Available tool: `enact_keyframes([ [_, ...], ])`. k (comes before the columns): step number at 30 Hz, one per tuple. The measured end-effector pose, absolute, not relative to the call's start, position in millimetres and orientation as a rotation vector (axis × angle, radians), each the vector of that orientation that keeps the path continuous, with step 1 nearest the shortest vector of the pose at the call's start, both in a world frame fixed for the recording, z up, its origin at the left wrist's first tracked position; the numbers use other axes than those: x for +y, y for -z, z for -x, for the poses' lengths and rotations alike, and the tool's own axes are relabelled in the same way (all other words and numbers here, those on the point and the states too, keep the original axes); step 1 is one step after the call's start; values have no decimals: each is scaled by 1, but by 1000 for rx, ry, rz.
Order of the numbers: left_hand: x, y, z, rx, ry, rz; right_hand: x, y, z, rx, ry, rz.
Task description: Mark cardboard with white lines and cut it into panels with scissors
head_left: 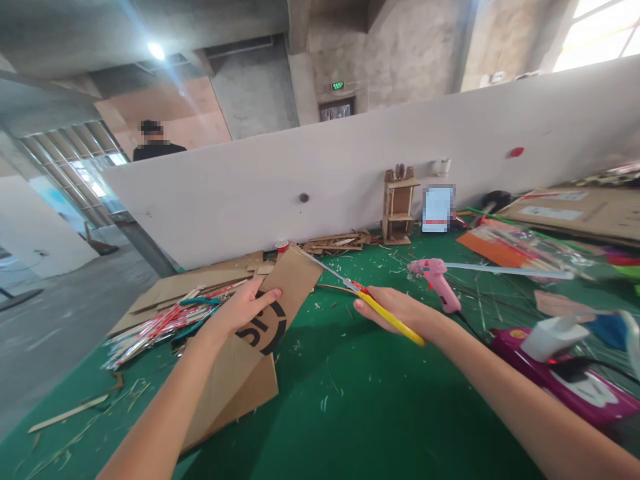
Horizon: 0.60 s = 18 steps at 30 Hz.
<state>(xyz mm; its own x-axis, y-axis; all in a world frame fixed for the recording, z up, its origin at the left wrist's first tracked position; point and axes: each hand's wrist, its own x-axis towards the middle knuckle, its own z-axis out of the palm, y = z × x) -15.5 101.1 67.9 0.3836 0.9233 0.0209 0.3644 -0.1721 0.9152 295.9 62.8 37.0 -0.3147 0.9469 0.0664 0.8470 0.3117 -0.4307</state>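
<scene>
My left hand (246, 308) grips a brown cardboard sheet (235, 370) with a black printed mark, thumb on top, and holds it up off the green table (350, 413). My right hand (395, 312) is closed round the yellow handles of a pair of scissors (373, 303). The metal blades point up and left and meet the cardboard's upper right edge near its top corner.
A pink glue gun (439, 281) lies just right of my right hand. A bundle of red and white sticks (165, 323) and flat cardboard lie to the left. A small wooden model (399, 205) stands by the white partition (350, 160). A person stands beyond the partition.
</scene>
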Motion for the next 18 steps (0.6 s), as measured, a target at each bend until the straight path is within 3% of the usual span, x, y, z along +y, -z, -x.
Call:
enact_keyframes([
  [6, 101, -66, 13, 1132, -812, -1814, 63, -39, -291, -2252, -286, 1741],
  [11, 102, -68, 2, 1087, -651, -2113, 64, -40, -280, -2240, -171, 1717],
  [18, 102, -77, 10, 1187, -779, -2061, 60, -44, -291, -2218, -313, 1519],
])
